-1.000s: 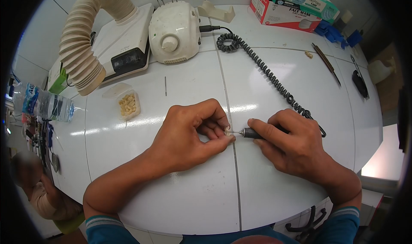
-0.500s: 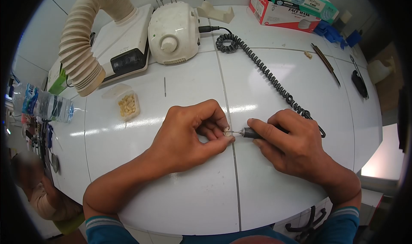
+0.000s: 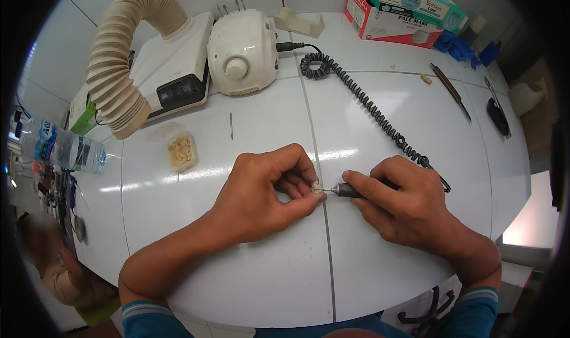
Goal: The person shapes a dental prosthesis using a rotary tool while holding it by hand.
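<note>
Pale piece [image 3: 315, 186] in left hand [image 3: 261, 186]; pinched at fingertips [image 3: 317, 198].

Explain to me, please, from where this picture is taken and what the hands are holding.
No robot here: a head-worn camera looks forward and down at its wearer's bare left hand and right hand. The left pinches a small pale piece; the right holds a dark handpiece, its thin tip pointing at that piece. Whether they touch is too small to tell. On the white table are a white box with a knob, a coiled cord and an open container of yellowish pieces.
</note>
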A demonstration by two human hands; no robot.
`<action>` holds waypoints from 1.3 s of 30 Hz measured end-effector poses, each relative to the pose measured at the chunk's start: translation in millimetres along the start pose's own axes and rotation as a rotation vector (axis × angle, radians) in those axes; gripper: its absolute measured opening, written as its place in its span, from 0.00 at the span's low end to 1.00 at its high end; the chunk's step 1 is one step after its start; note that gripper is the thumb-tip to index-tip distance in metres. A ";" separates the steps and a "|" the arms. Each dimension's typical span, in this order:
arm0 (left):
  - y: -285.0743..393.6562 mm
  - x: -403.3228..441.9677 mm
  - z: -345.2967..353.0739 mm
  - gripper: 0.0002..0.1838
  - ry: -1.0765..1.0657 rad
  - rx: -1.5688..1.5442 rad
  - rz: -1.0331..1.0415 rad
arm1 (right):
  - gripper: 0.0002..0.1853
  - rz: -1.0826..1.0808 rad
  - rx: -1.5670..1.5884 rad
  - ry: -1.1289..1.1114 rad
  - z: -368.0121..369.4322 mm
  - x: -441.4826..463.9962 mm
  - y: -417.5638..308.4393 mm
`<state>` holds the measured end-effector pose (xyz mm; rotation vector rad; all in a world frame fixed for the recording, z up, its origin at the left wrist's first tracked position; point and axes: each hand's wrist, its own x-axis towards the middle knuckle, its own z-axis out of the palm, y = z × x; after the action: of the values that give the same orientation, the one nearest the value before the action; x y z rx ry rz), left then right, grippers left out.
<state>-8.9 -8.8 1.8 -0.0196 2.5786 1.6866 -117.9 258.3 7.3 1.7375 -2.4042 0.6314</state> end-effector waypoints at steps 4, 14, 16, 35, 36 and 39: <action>-0.2 -0.5 0.8 0.13 -0.001 0.009 -0.002 | 0.26 0.021 0.019 -0.001 -1.2 1.3 -1.9; 0.5 -0.5 1.9 0.13 -0.005 -0.001 -0.013 | 0.25 0.013 0.018 0.032 0.1 0.2 -1.6; 0.0 -0.9 2.1 0.14 0.002 -0.002 -0.010 | 0.26 0.014 0.025 0.033 -0.1 0.0 -1.4; -1.1 -0.3 1.4 0.13 0.006 0.019 0.025 | 0.27 0.018 0.022 0.000 -0.8 -0.7 -0.4; -1.3 -0.1 0.8 0.13 0.003 0.026 0.028 | 0.27 0.020 0.019 0.000 -0.1 -0.6 -0.6; -1.0 -0.3 1.3 0.13 -0.002 0.020 0.016 | 0.27 0.012 0.018 0.007 0.6 -0.7 -0.2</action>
<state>-8.5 -7.9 0.3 0.0042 2.6011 1.6653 -117.3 258.7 6.6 1.7265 -2.4136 0.6619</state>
